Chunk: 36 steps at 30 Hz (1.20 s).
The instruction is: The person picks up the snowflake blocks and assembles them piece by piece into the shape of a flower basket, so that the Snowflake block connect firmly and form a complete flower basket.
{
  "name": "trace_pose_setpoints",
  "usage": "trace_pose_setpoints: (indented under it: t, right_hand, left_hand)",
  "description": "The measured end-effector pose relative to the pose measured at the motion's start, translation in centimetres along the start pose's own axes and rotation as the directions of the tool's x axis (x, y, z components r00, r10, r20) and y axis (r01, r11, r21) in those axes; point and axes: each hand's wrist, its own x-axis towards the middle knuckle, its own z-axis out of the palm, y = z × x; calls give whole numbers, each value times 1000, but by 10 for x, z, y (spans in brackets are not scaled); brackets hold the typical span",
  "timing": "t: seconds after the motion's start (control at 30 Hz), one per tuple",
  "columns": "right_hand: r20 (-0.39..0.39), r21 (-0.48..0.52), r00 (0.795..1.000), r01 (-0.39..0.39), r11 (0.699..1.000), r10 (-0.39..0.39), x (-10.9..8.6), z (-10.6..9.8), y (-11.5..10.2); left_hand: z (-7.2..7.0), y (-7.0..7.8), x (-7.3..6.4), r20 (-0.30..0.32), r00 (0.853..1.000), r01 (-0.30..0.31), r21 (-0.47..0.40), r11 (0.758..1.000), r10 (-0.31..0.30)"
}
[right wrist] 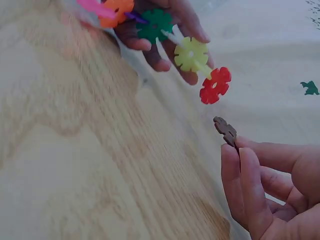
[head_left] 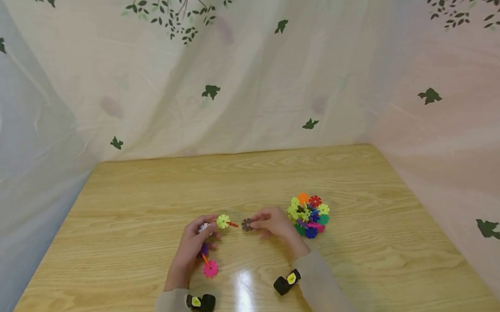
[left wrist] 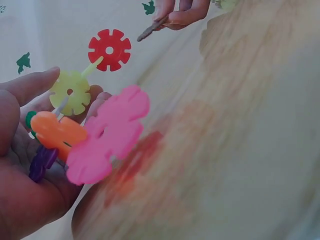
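Note:
A chain of notched plastic snowflake discs lies in my left hand [head_left: 193, 240], its fingers and thumb around the middle part. A red disc [left wrist: 120, 47] forms the chain's far end, slotted to a yellow disc [left wrist: 77, 102]. Beyond these come a green disc [right wrist: 150, 32], a purple disc [left wrist: 42, 162], an orange disc [left wrist: 55, 132] and, at the near end, a pink disc [head_left: 211, 269]. Between thumb and fingertips my right hand [head_left: 275, 223] pinches a brown disc [right wrist: 226, 131]. In the head view a small gap separates it from the red disc.
A heap of loose multicoloured discs [head_left: 309, 215] sits on the wooden table [head_left: 146, 195] just right of my right hand. Each wrist wears a black camera strap. A leaf-printed cloth [head_left: 246, 111] hangs behind the table and at both sides.

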Motion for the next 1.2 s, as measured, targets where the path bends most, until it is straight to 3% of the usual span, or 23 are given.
trace_pose_setpoints:
  t: [0.07, 0.17, 0.63, 0.83, 1.03, 1.2]
  right_hand:
    - [42, 118, 999, -25, 993, 20, -2, 1, 3]
    - [90, 204, 995, -53, 978, 35, -4, 4, 4]
    - [59, 278, 997, -54, 959, 40, -12, 17, 4]
    - [38, 347, 999, -36, 937, 24, -17, 22, 6]
    - [45, 387, 999, -19, 922, 2, -20, 21, 9]
    - [28, 427, 1000, -11, 904, -2, -23, 22, 11]
  left_hand:
    - [0, 0, 0, 2, 1000, -5, -2, 1000, 5]
    - [-1, 0, 1, 2, 1000, -12, -5, 1000, 12]
    - [4, 1, -1, 10, 1000, -25, 17, 1000, 25]
    - [8, 4, -4, 35, 995, -97, 96, 991, 94]
    - [11, 14, -8, 101, 980, -191, 205, 960, 173]
    - [15, 17, -8, 121, 967, -248, 235, 940, 225]
